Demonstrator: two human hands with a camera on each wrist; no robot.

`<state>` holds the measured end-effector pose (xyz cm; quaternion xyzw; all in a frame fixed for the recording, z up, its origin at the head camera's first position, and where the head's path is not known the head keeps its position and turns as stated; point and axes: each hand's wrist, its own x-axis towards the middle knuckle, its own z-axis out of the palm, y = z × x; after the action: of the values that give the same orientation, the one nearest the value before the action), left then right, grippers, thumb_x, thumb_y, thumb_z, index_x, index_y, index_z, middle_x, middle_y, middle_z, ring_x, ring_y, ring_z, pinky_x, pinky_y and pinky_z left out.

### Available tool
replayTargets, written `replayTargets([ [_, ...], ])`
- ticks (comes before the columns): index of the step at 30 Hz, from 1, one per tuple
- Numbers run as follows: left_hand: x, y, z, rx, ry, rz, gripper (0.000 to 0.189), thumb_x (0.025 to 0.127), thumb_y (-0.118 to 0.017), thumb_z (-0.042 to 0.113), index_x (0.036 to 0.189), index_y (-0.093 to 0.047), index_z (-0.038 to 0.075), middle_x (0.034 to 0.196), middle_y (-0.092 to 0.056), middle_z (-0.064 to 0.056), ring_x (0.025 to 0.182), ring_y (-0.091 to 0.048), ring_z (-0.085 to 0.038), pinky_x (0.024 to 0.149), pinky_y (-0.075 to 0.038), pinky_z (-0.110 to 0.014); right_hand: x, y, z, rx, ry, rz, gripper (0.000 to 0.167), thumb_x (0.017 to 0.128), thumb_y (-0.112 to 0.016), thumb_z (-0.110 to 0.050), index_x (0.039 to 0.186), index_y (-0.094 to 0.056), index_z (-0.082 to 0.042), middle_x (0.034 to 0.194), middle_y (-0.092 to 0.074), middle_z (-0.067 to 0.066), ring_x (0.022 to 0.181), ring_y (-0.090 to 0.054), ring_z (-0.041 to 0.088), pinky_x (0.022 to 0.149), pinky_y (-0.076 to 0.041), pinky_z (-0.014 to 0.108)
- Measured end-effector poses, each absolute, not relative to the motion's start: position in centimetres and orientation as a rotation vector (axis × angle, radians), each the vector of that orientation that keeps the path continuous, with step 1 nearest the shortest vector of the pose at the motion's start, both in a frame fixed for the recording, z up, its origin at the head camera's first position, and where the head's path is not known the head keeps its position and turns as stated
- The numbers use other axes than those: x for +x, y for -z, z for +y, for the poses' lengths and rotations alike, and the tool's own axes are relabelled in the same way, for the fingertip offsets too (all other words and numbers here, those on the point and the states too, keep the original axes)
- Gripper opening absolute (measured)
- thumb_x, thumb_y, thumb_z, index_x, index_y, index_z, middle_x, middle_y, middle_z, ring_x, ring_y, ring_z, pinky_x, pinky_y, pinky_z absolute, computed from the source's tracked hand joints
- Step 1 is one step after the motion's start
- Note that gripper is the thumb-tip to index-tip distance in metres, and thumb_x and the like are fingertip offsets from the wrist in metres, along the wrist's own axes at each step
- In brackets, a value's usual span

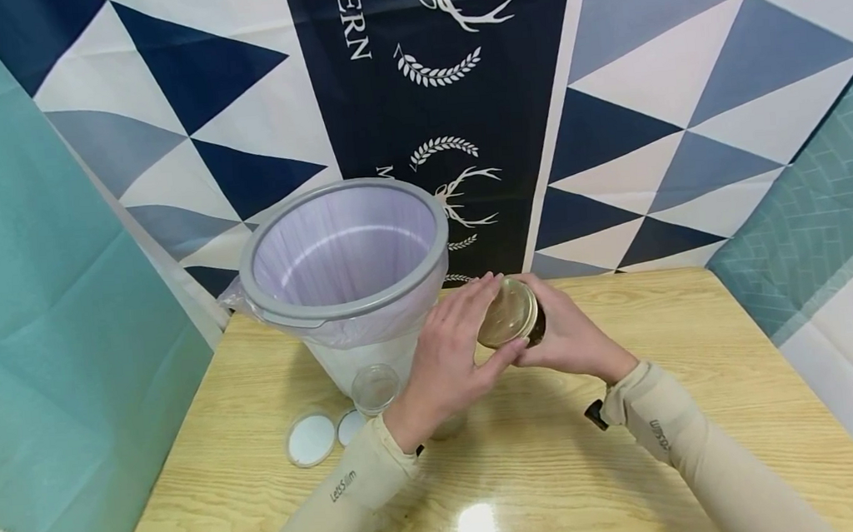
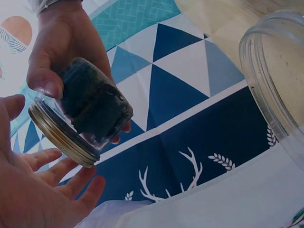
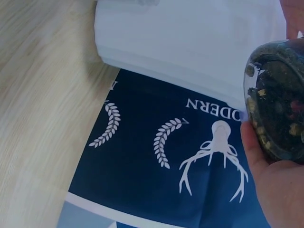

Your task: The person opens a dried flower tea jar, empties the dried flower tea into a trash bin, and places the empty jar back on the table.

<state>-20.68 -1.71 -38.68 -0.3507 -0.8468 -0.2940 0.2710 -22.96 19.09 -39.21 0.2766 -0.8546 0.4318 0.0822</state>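
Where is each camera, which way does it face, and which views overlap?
Head: on the head, facing forward and down at the table, bin and jar; left hand, right hand and sleeves show.
Left wrist: on that wrist, looking at the jar's side, wall behind; both hands show.
Right wrist: on that wrist, looking past the jar's base at the wall; mainly the right hand shows.
Both wrist views share the jar and antler print.

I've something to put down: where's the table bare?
Bare table: right of the right sleeve, towards the teal covering; in front, between it and the left sleeve. Crowded beyond that sleeve: bin, clear jar, lids; over the far middle, the right hand holds a lidded jar.
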Motion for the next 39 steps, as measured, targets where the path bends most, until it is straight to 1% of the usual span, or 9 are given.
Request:
replayTargets([
  [10,-20.9,39.2,-1.7,-0.958,0.802,-2.303,0.071,0.096,-0.070,0.041,0.154,-0.047,0.008,0.155,-0.052,-0.013,0.142,-0.051,-0.029,0.119,-0.041,-0.045,-22.6,39.3,18.2,0.857,-1.268,-2.572,0.089,0.063,-0.090,-0.004,0.141,-0.050,-0.003,0.130,-0.065,0.015,0.110,-0.067,0.028,0.092,-0.058,0.046],
  [20,-21.0,39.3,-1.8,-0.967,0.808,-2.340,0.069,0.098,-0.067,0.043,0.154,-0.047,0.008,0.151,-0.054,-0.012,0.139,-0.050,-0.027,0.117,-0.043,-0.042,-22.6,39.4,18.0,0.867,-1.276,-2.601,0.088,0.064,-0.090,-0.006,0.142,-0.050,-0.004,0.134,-0.062,0.014,0.112,-0.066,0.028,0.093,-0.058,0.048],
  [26,-21.2,39.4,-1.8,-0.951,0.749,-2.381,0.069,0.100,-0.062,0.047,0.155,-0.047,0.008,0.147,-0.054,-0.012,0.133,-0.050,-0.028,0.113,-0.045,-0.043,-22.6,39.6,17.7,0.880,-1.286,-2.589,0.093,0.062,-0.089,-0.004,0.145,-0.047,-0.004,0.136,-0.061,0.015,0.113,-0.066,0.030,0.094,-0.057,0.048],
  [28,-21.2,39.5,-1.8,-0.943,0.680,-2.374,0.067,0.103,-0.054,0.052,0.152,-0.049,0.006,0.143,-0.056,-0.013,0.127,-0.052,-0.030,0.109,-0.047,-0.043,-22.4,39.7,17.5,0.899,-1.284,-2.583,0.094,0.061,-0.090,-0.005,0.145,-0.047,-0.003,0.135,-0.061,0.015,0.113,-0.066,0.030,0.093,-0.058,0.048],
  [31,-21.4,39.8,-1.7,-0.927,0.532,-2.338,0.071,0.108,-0.032,0.059,0.144,-0.055,0.003,0.132,-0.059,-0.014,0.115,-0.055,-0.031,0.101,-0.051,-0.041,-22.2,40.0,17.1,0.919,-1.261,-2.581,0.093,0.061,-0.091,-0.007,0.143,-0.048,-0.001,0.134,-0.061,0.016,0.112,-0.065,0.031,0.093,-0.058,0.047],
  [32,-21.4,39.9,-1.6,-0.919,0.481,-2.324,0.072,0.109,-0.028,0.060,0.140,-0.057,0.002,0.128,-0.060,-0.014,0.112,-0.055,-0.031,0.099,-0.051,-0.040,-22.1,40.1,17.0,0.919,-1.252,-2.583,0.093,0.061,-0.092,-0.008,0.142,-0.048,0.000,0.133,-0.061,0.017,0.112,-0.065,0.031,0.094,-0.057,0.048],
  [35,-21.3,40.0,-1.4,-0.890,0.379,-2.294,0.065,0.108,-0.031,0.056,0.130,-0.061,0.002,0.119,-0.060,-0.013,0.103,-0.055,-0.030,0.093,-0.051,-0.038,-22.0,40.3,16.7,0.908,-1.233,-2.575,0.091,0.060,-0.094,-0.010,0.139,-0.050,0.000,0.130,-0.063,0.016,0.111,-0.065,0.031,0.094,-0.057,0.049],
  [38,-21.2,40.0,-1.1,-0.861,0.351,-2.276,0.059,0.107,-0.036,0.051,0.124,-0.062,0.002,0.113,-0.059,-0.013,0.099,-0.054,-0.030,0.089,-0.050,-0.037,-21.9,40.5,16.5,0.884,-1.239,-2.560,0.088,0.059,-0.094,-0.010,0.137,-0.052,-0.001,0.126,-0.065,0.015,0.109,-0.065,0.029,0.093,-0.057,0.046],
  [39,-21.2,40.0,-1.0,-0.850,0.357,-2.270,0.059,0.108,-0.034,0.051,0.123,-0.062,0.001,0.112,-0.059,-0.013,0.097,-0.053,-0.031,0.088,-0.050,-0.037,-21.9,40.6,16.4,0.879,-1.240,-2.551,0.088,0.059,-0.094,-0.010,0.136,-0.053,-0.002,0.126,-0.065,0.014,0.109,-0.065,0.028,0.093,-0.057,0.045],
])
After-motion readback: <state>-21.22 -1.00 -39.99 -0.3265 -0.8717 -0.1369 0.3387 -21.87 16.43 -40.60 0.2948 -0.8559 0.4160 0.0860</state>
